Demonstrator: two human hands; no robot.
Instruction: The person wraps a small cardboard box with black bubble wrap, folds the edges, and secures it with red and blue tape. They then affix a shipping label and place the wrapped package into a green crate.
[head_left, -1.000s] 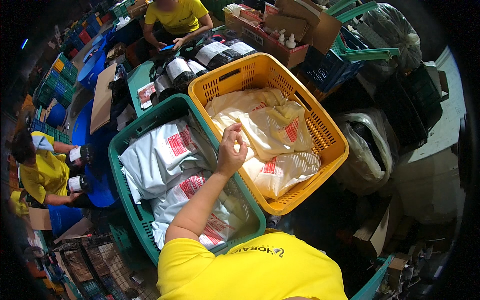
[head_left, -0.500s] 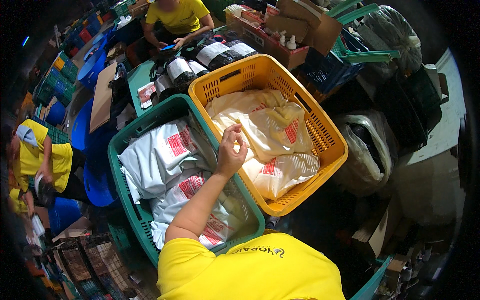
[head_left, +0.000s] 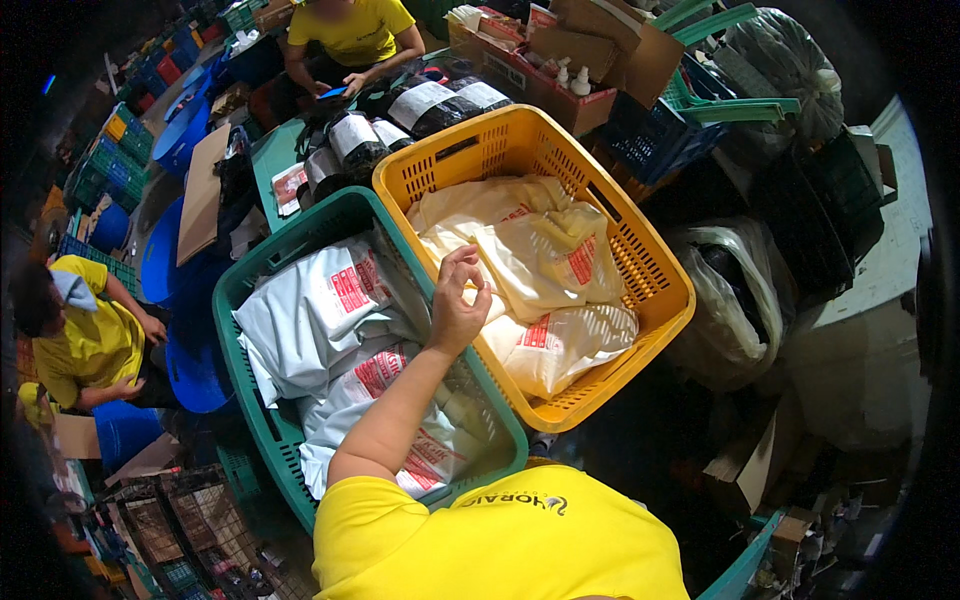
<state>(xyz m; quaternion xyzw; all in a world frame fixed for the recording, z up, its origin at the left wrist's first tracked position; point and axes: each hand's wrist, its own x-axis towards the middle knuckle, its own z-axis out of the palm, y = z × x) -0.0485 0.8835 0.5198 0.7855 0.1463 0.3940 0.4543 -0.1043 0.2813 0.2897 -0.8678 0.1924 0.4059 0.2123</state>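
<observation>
My left hand [head_left: 458,308] is raised over the rim between two crates, its thumb and forefinger curved together into a ring. Nothing shows inside that ring. Below and beyond it, the yellow crate [head_left: 640,240] holds several cream plastic bags [head_left: 535,250] with red print. Under my left forearm stands the green crate [head_left: 262,420], with several white plastic bags [head_left: 310,310] also printed in red. Some clear-wrapped pale pieces [head_left: 462,412] lie at its near right end. My right hand is out of view.
Black-wrapped bundles with white labels [head_left: 352,137] lie beyond the crates, near a seated co-worker [head_left: 350,40]. At left, another co-worker [head_left: 90,330] is beside blue tubs [head_left: 190,350]. A red box [head_left: 530,85] with bottles stands behind; a clear bag [head_left: 735,310] is at right.
My left hand stays almost still in the same curled shape. The co-worker at left has shifted, with the head and both forearms now showing. The crates' contents look unchanged.
</observation>
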